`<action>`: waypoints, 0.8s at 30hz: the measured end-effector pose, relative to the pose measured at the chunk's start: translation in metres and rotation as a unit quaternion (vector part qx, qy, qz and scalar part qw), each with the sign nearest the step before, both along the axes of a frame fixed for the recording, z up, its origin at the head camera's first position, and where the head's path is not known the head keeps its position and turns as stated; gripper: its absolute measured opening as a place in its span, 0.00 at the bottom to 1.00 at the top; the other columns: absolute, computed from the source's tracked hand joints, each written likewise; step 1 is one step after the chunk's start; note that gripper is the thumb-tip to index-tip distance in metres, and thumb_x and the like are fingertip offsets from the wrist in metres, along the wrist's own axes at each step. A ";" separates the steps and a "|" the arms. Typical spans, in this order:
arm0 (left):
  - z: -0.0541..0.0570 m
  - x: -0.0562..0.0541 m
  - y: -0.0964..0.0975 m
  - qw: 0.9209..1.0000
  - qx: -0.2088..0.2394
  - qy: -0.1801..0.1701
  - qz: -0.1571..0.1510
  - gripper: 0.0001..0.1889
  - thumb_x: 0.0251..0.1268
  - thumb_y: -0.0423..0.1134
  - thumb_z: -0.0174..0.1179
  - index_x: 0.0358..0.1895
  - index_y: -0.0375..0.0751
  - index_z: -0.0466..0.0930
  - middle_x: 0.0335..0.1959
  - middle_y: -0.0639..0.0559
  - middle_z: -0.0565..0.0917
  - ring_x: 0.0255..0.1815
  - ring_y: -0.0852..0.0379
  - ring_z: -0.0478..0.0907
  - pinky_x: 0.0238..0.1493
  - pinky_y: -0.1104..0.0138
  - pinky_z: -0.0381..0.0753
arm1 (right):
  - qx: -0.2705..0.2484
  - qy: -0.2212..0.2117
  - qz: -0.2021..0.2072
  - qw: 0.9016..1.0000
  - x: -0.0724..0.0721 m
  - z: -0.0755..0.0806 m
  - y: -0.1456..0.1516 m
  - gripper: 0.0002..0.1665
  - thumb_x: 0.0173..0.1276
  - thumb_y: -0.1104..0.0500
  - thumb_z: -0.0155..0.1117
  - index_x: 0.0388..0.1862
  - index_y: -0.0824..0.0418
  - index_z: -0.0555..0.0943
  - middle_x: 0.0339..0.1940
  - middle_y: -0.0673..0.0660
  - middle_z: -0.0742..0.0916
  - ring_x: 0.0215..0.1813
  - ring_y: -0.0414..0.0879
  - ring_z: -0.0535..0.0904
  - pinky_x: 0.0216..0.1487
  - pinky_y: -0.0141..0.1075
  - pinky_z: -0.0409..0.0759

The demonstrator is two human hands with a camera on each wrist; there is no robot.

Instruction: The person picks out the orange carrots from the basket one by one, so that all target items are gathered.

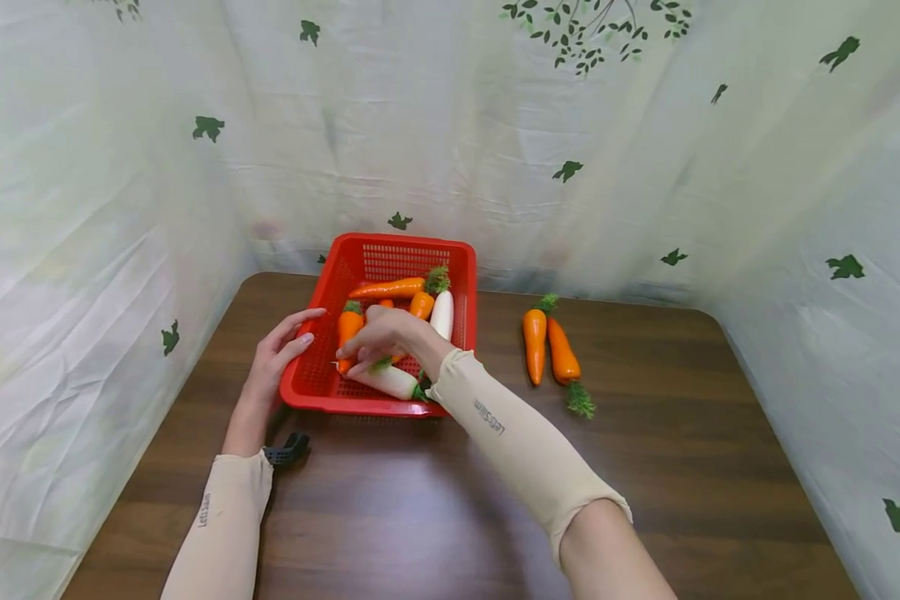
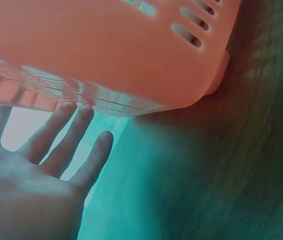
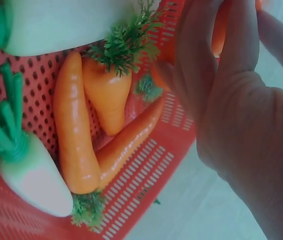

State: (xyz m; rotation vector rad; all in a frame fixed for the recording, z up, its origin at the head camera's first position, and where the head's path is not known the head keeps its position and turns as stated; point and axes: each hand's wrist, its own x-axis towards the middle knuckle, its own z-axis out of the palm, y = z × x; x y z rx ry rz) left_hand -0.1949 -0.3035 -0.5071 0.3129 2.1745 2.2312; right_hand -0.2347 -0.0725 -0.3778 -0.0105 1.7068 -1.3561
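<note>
A red plastic basket (image 1: pixel 367 406) holds several carrots and two white radishes with green tops. Reaching over the near side, my right hand (image 1: pixel 382 332) has curled fingers on the carrot (image 1: pixel 350 323) at the basket's left wall. The right wrist view shows orange of that carrot (image 3: pixel 221 30) between the fingers; the rest is hidden behind the hand. Just below the right hand lies one white radish (image 1: pixel 392 380). My left hand (image 1: pixel 270 362) is at the basket's left rim, fingers spread and fairly straight, with fingertips right at the perforated wall in the left wrist view.
Two more carrots (image 1: pixel 535 346) lie side by side on the brown wooden table (image 1: pixel 645 467), right of the basket. A second radish (image 1: pixel 442 313) and a carrot (image 1: pixel 390 288) lie farther back inside it. A pale leaf-print curtain (image 1: pixel 450 125) hangs behind the table.
</note>
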 end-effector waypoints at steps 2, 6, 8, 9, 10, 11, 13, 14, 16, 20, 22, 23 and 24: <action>0.000 0.000 -0.001 1.000 0.002 -0.001 0.002 0.26 0.82 0.43 0.55 0.79 0.48 0.68 0.75 0.45 0.71 0.64 0.48 0.80 0.56 0.62 0.88 | -0.001 0.010 0.022 1.000 0.002 0.000 0.003 0.29 0.73 0.68 0.69 0.66 0.75 0.67 0.42 0.64 0.86 0.62 0.65 0.84 0.71 0.52 0.80; 0.000 -0.001 -0.002 1.000 0.003 0.000 0.001 0.26 0.83 0.43 0.55 0.79 0.48 0.68 0.75 0.44 0.71 0.65 0.47 0.80 0.56 0.62 0.87 | -0.006 0.032 0.045 0.998 0.006 -0.001 0.011 0.20 0.73 0.67 0.69 0.56 0.76 0.74 0.37 0.63 0.87 0.54 0.63 0.89 0.69 0.53 0.81; -0.001 -0.001 -0.002 1.000 0.006 0.001 -0.001 0.26 0.83 0.43 0.54 0.79 0.47 0.68 0.75 0.44 0.71 0.65 0.46 0.80 0.56 0.62 0.87 | -0.007 0.046 0.051 0.998 0.009 -0.002 0.015 0.21 0.73 0.67 0.69 0.58 0.78 0.74 0.37 0.62 0.86 0.46 0.60 0.92 0.67 0.53 0.82; -0.001 -0.001 -0.002 1.000 0.007 0.002 -0.002 0.26 0.83 0.42 0.54 0.79 0.47 0.68 0.75 0.43 0.71 0.65 0.46 0.80 0.55 0.62 0.88 | -0.008 0.051 0.051 0.997 0.010 -0.003 0.017 0.23 0.73 0.67 0.70 0.60 0.79 0.74 0.38 0.63 0.85 0.43 0.58 0.93 0.67 0.53 0.82; -0.001 -0.001 -0.002 1.000 0.008 0.002 -0.002 0.26 0.83 0.42 0.54 0.79 0.47 0.68 0.74 0.43 0.72 0.65 0.45 0.80 0.55 0.62 0.88 | -0.009 0.056 0.052 0.997 0.012 -0.003 0.020 0.25 0.73 0.67 0.70 0.62 0.79 0.74 0.39 0.63 0.85 0.40 0.56 0.93 0.67 0.54 0.82; -0.001 -0.001 -0.002 1.000 0.009 0.003 -0.003 0.26 0.83 0.42 0.54 0.79 0.47 0.68 0.74 0.43 0.72 0.64 0.45 0.80 0.55 0.62 0.88 | -0.011 0.061 0.052 0.997 0.013 -0.003 0.022 0.28 0.73 0.67 0.70 0.66 0.80 0.72 0.41 0.63 0.85 0.38 0.54 0.93 0.68 0.54 0.81; -0.002 -0.001 -0.002 1.000 0.011 0.003 -0.003 0.26 0.83 0.41 0.53 0.79 0.46 0.68 0.74 0.43 0.72 0.64 0.45 0.80 0.55 0.62 0.88 | -0.017 0.070 0.051 0.996 0.017 -0.003 0.028 0.35 0.73 0.67 0.70 0.73 0.79 0.67 0.44 0.64 0.85 0.36 0.52 0.92 0.68 0.56 0.80; -0.002 -0.001 -0.002 1.000 0.010 0.003 -0.002 0.26 0.83 0.41 0.53 0.79 0.46 0.67 0.74 0.43 0.72 0.64 0.45 0.80 0.55 0.62 0.87 | -0.018 0.077 0.049 0.996 0.019 -0.003 0.031 0.39 0.73 0.67 0.70 0.76 0.78 0.64 0.46 0.64 0.86 0.36 0.51 0.92 0.69 0.57 0.80; -0.001 -0.001 -0.001 1.000 0.009 0.001 0.000 0.26 0.83 0.42 0.54 0.79 0.47 0.67 0.74 0.44 0.72 0.64 0.46 0.80 0.56 0.63 0.87 | -0.018 0.098 0.046 0.994 0.023 -0.002 0.036 0.44 0.72 0.65 0.71 0.80 0.75 0.60 0.48 0.63 0.86 0.37 0.52 0.92 0.68 0.58 0.80; 0.000 -0.001 0.000 1.000 0.005 -0.002 0.005 0.26 0.83 0.43 0.54 0.79 0.48 0.68 0.75 0.45 0.72 0.65 0.46 0.79 0.57 0.62 0.87 | -0.016 0.145 0.038 0.989 0.029 0.003 0.047 0.48 0.70 0.62 0.74 0.82 0.70 0.58 0.48 0.62 0.88 0.40 0.53 0.93 0.65 0.57 0.83; 0.000 0.000 0.000 1.000 0.005 -0.004 0.007 0.26 0.83 0.43 0.54 0.79 0.48 0.68 0.75 0.45 0.72 0.65 0.45 0.79 0.57 0.62 0.87 | -0.027 0.157 0.035 0.987 0.031 0.005 0.052 0.48 0.71 0.62 0.74 0.82 0.69 0.58 0.48 0.63 0.88 0.41 0.54 0.93 0.64 0.56 0.84; 0.000 0.000 0.000 1.000 0.005 -0.005 0.008 0.26 0.83 0.43 0.54 0.79 0.48 0.68 0.75 0.45 0.72 0.65 0.45 0.79 0.57 0.62 0.87 | -0.034 0.161 0.032 0.986 0.032 0.006 0.055 0.48 0.71 0.62 0.73 0.82 0.68 0.58 0.47 0.64 0.88 0.41 0.54 0.93 0.64 0.56 0.84; 0.000 0.000 0.001 1.000 0.006 -0.005 0.008 0.26 0.83 0.43 0.54 0.79 0.48 0.68 0.74 0.45 0.72 0.65 0.45 0.78 0.57 0.62 0.87 | -0.041 0.164 0.028 0.985 0.033 0.007 0.058 0.48 0.72 0.62 0.73 0.82 0.68 0.58 0.47 0.65 0.89 0.41 0.55 0.93 0.63 0.56 0.84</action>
